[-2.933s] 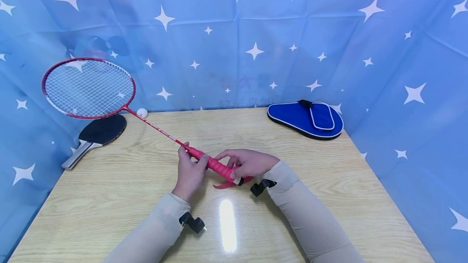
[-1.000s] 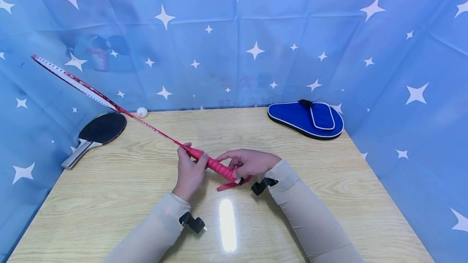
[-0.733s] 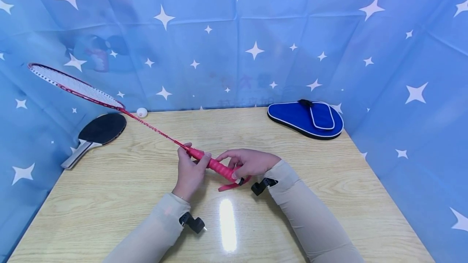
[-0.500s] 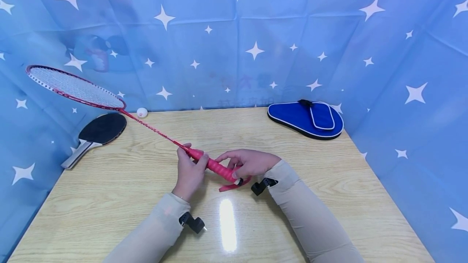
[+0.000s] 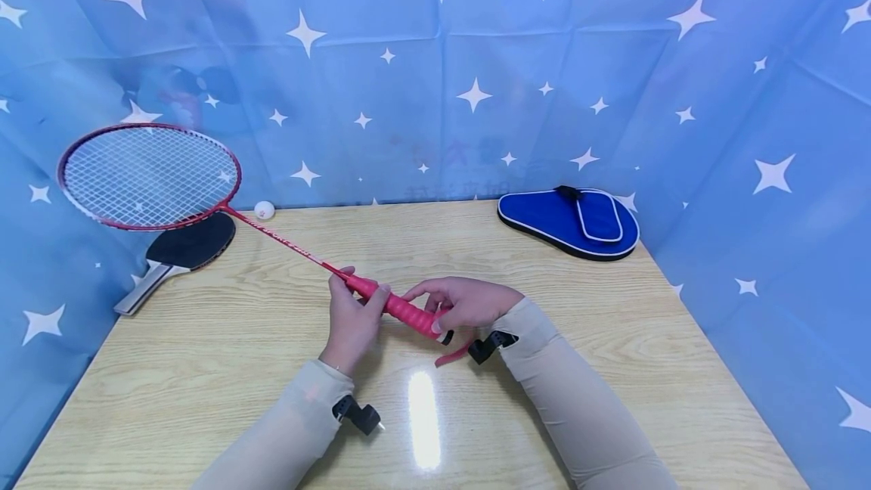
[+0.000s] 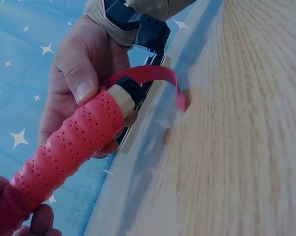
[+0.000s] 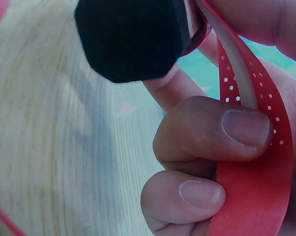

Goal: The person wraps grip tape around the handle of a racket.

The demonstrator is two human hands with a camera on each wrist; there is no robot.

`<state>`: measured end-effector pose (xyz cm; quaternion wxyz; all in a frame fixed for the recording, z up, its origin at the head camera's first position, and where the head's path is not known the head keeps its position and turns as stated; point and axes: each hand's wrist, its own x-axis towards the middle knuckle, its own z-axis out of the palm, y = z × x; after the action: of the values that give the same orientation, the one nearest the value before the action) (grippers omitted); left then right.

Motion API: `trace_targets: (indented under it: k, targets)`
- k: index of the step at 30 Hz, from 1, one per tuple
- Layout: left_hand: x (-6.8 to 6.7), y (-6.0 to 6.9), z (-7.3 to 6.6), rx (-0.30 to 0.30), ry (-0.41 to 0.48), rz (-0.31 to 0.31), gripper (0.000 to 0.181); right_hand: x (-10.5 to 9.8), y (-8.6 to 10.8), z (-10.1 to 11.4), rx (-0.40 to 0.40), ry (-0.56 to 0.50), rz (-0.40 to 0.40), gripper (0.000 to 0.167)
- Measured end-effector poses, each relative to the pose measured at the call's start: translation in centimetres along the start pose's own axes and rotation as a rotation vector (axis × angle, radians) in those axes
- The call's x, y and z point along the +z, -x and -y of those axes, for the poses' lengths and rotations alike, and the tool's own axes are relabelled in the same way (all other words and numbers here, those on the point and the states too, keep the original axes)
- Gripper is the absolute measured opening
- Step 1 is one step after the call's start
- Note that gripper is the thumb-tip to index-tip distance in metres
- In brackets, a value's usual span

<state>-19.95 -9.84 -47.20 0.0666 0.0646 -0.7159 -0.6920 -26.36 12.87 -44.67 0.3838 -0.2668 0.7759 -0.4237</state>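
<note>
A red badminton racket is held up over the table, its strung head at the far left and its handle pointing towards the right hand. My left hand grips the upper handle with thumb and fingers. At the butt end, my right hand holds red perforated grip tape, its fingers curled round the strip in the right wrist view. The right thumb presses near the end of the wrapped handle. A short pale stretch and the black butt end show bare. A loose tape tail hangs below the right hand.
A black table tennis bat lies at the table's left edge, partly behind the racket head. A white ball sits at the back edge. A blue case lies back right. Starry blue cloth surrounds the wooden table.
The racket has turned about its shaft: its head went from face-on to nearly edge-on and is broad again now. The tape tail has shifted right, below the right hand. Both hands stay in place.
</note>
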Motion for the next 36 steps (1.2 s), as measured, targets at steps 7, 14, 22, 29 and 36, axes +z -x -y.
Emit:
trace_targets:
  k: [7,14,22,29,36]
  targets:
    - [0.03,-0.05,-0.04,0.007,0.012,-0.009,0.067,-0.04,0.13,0.26,-0.002,0.002,0.018,0.069]
    - [-0.04,0.01,-0.13,0.016,-0.014,-0.012,0.072,-0.16,0.07,0.12,-0.016,0.006,0.015,0.07]
    - [-0.03,-0.08,-0.1,0.013,-0.003,-0.013,0.071,-0.2,0.1,0.03,-0.006,0.024,0.005,0.07]
    - [-0.16,-0.07,-0.14,0.01,-0.044,-0.024,0.077,-0.15,0.11,-0.14,-0.019,0.016,0.003,0.07]
    - [-0.31,-0.27,0.09,-0.008,-0.027,-0.021,0.073,-0.16,0.17,0.0,-0.034,0.011,0.022,0.068]
